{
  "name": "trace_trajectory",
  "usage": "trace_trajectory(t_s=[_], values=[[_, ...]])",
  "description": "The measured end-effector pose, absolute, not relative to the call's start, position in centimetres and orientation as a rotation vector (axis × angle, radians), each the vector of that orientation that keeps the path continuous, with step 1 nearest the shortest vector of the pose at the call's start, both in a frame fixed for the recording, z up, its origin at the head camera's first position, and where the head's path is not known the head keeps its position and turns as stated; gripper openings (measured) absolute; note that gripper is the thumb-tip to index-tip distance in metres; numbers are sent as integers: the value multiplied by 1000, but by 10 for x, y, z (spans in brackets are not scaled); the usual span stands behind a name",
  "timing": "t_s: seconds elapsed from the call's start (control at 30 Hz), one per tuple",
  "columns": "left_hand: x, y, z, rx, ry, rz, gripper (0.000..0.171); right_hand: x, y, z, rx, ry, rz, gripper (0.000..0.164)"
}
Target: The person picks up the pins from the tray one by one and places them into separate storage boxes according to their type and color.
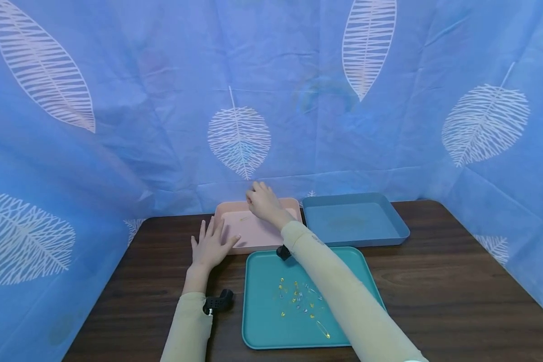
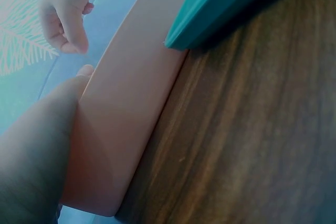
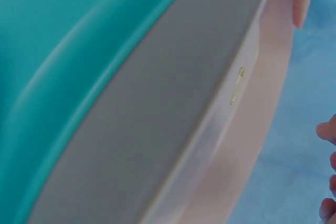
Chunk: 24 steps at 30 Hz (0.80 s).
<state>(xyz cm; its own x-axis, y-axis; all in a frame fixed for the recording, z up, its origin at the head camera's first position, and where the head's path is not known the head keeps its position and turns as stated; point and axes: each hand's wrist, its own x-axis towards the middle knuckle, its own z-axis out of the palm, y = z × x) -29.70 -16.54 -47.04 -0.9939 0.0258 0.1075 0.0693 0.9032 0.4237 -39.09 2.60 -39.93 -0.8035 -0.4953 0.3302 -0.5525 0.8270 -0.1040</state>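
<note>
My left hand (image 1: 210, 246) is spread at the left end of the pink tray (image 1: 264, 234), its thumb over the near rim. A gold safety pin (image 1: 245, 218) lies in that tray; it also shows in the right wrist view. Raised over the tray's back edge is my right hand (image 1: 264, 201), fingers curled in. I cannot tell whether anything small sits between its fingertips. Nearer to me, a teal tray (image 1: 264, 329) bears several small gold and silver pins (image 1: 297, 296), among them a larger open gold safety pin (image 1: 323, 329).
A blue tray (image 1: 355, 221) stands to the right of the pink one, on the dark wooden table (image 1: 452, 281). Behind hangs a blue cloth (image 1: 172, 100) with white leaf prints. My right forearm (image 1: 339, 281) crosses above the teal tray.
</note>
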Motion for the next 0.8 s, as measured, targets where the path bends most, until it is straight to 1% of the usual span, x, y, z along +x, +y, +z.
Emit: trace_trajectory(t_s=[0.3,0.8], values=[[-296,-164,-468,-53,-2970,-668,91,-377,37,-388,880,-2636,314,8],[-296,-164,-467,-82,-2953,-672,92,-350,70,-379,1013,-2432,352,16]])
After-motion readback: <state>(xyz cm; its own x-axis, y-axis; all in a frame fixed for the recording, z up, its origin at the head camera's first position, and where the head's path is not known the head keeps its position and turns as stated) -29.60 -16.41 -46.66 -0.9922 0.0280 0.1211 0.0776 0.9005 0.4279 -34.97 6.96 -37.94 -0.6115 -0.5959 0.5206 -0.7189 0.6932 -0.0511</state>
